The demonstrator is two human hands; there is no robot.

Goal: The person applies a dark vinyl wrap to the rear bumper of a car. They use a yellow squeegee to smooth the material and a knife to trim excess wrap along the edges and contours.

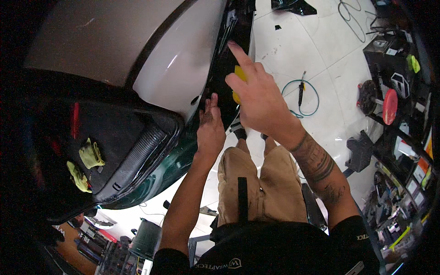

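My left hand (211,126) lies with its fingers stretched out against the dark, glossy lower edge of a car body (172,68). Farther along the same edge, my right hand (259,91) points its index finger onto the shiny black surface (224,50). A flat yellow squeegee (239,73) shows on both sides of my right thumb, held in that hand. Its far side is hidden by the hand. Pale silver paint covers the panel beside the black strip, and a dark green bumper (176,162) curves below my left hand.
Two yellow-green cloths (91,153) lie in the open trunk area. On the white tiled floor sits a coiled teal hose (316,98). A red-seated stool (389,106) and cluttered shelves stand right; a dark bin (145,238) stands lower left.
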